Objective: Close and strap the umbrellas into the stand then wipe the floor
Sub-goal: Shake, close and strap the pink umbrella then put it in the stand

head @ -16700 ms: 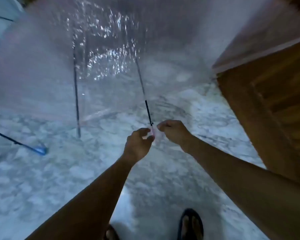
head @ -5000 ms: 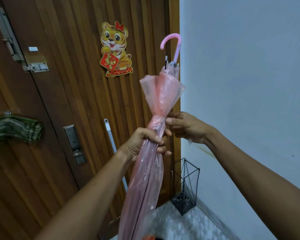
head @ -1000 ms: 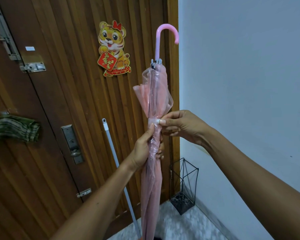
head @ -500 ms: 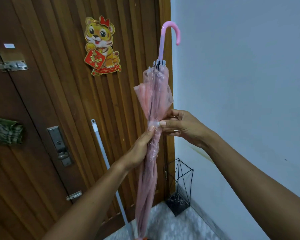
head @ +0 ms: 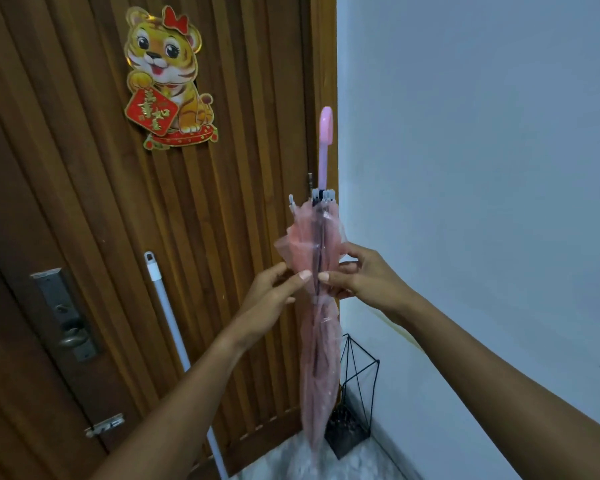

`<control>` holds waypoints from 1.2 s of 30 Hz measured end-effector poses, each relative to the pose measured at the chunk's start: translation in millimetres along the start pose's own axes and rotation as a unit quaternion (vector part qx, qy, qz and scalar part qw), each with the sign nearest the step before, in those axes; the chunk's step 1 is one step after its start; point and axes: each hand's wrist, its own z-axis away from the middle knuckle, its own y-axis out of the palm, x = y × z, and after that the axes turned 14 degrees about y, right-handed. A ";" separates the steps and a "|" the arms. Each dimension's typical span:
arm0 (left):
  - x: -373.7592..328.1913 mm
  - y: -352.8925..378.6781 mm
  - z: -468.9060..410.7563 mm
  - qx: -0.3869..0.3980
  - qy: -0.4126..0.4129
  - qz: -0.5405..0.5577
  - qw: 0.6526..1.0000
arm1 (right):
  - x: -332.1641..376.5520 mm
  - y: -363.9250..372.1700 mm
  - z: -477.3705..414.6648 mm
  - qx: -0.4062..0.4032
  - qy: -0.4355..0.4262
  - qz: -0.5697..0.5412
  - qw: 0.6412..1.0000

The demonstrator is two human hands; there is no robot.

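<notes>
pink umbrella [head: 317, 341] folded, upright, seemingly strapped

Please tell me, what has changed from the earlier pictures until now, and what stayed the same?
The pink umbrella, wide open over the floor at first, is now folded, upright, handle up, and sits lower than a second ago. The left hand gave up its full grasp; now it and the right hand pinch the canopy's waist with fingertips. The wire stand remains empty in the corner, the white pole against the door.

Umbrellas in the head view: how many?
1. The pink umbrella is closed and upright, handle up, pinched at its waist by the left hand and right hand, in front of the wire stand. Others may be out of frame.
</notes>
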 end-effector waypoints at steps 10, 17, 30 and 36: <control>135.2 0.3 -111.8 -0.008 -0.035 0.075 0.997 | -55.5 -37.5 -134.5 -0.083 0.028 0.113 0.990; 211.7 7.4 -163.7 0.053 -0.104 0.126 0.985 | -112.2 -69.8 -208.9 -0.144 0.052 0.177 0.972; 415.0 66.1 -231.7 0.121 -0.263 0.008 0.957 | -284.5 -116.6 -361.3 -0.112 0.214 0.212 0.947; 507.5 100.5 -227.0 0.127 -0.348 -0.067 0.926 | -390.3 -117.7 -413.9 -0.024 0.305 0.197 0.932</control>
